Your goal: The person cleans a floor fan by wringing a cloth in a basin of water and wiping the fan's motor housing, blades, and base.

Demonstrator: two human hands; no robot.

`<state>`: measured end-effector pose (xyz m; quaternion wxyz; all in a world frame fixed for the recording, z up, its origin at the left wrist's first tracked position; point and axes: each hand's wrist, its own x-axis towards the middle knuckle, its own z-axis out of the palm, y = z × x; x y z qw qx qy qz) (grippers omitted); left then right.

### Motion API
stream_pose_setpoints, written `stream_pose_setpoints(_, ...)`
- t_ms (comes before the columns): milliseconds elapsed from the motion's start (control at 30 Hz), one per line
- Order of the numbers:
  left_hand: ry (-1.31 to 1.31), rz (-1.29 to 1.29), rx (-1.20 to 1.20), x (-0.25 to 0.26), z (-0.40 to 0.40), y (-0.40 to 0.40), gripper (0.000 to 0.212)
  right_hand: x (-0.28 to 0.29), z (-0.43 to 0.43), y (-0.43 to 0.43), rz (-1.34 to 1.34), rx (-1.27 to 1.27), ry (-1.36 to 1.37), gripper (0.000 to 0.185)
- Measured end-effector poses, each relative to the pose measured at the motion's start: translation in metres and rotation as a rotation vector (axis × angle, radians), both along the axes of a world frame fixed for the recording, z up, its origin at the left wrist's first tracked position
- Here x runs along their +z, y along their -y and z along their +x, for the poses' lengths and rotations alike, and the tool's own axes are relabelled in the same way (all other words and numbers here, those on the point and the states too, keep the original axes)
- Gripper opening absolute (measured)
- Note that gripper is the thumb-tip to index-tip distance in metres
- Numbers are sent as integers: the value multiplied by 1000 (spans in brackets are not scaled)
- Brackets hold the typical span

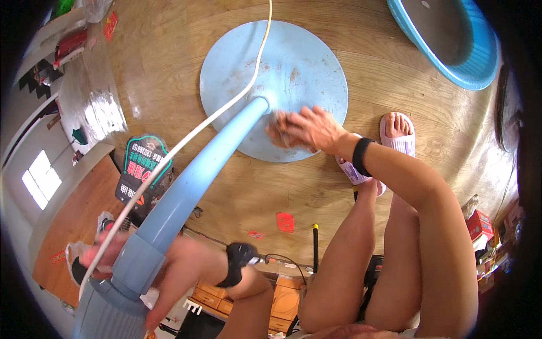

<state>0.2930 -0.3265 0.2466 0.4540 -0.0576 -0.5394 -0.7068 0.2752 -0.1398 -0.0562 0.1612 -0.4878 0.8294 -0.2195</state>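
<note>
A light-blue stand, apparently a pedestal fan's, leans toward me. Its round base (228, 55) shows brown stains and rests on the floor. My left hand (186, 260), blurred, wraps around the pole (199, 176) from behind, near its upper collar. Below that collar in the picture sits a ribbed blue housing (112, 315), cut off by the frame edge. On the lower right of the base, my right hand (315, 129) presses a crumpled brownish cloth (280, 129), smeared by motion. A white power cord (216, 113) runs along the pole and across the base.
A blue plastic basin (444, 72) of murky water stands at upper right. My feet wear pink slippers (398, 142) on the wood-look floor (165, 84). Left of the pole is a dark printed panel (142, 169). Red paper (285, 222) lies near my legs; a wooden tabletop (78, 220) is left.
</note>
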Motion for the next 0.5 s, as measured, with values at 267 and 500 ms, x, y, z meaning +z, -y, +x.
stream_pose_setpoints(267, 572, -304, 444, -115, -13, -6, 80, -16, -130, 6, -208, -406, -104, 21)
stream_pose_setpoints(500, 511, -171, 779, -131, -24, -19, 49, -21, -25, 15, -23, -291, -65, 43)
